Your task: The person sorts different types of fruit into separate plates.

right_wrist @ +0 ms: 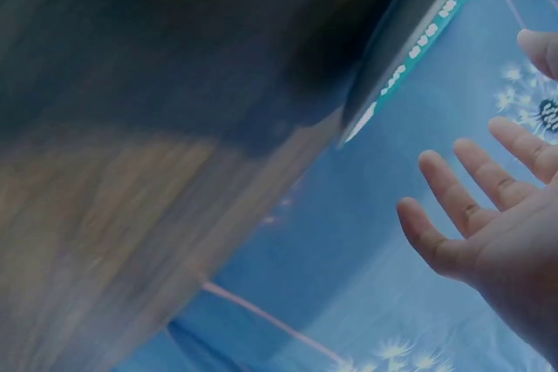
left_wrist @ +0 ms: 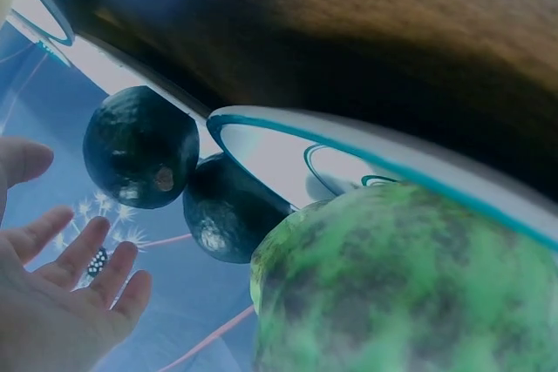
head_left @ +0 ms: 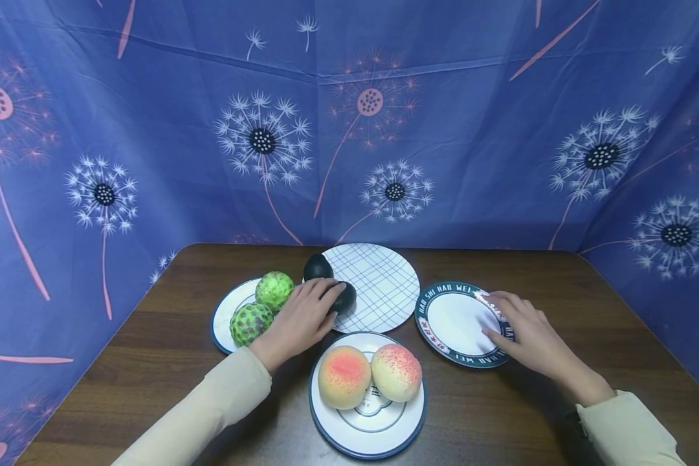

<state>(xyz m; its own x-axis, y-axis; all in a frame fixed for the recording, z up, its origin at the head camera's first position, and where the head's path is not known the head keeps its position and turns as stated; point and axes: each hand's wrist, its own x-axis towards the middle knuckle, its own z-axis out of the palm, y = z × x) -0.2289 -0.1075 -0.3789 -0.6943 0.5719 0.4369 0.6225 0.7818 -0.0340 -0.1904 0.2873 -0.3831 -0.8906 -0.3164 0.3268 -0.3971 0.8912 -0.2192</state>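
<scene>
Two dark green avocados sit near the left side of a white checked plate; the nearer avocado is partly covered by my left hand. In the left wrist view that hand's fingers are loosely spread, with a gap between them and the avocado. The other avocado lies just behind. My right hand hovers at the right side of a white plate with a dark green lettered rim. Its fingers are spread and hold nothing, as the right wrist view also shows.
Two green mottled fruits lie on a blue-rimmed plate at the left, beside my left wrist. In front, two peaches rest on another blue-rimmed plate. A blue dandelion-print cloth hangs behind the wooden table.
</scene>
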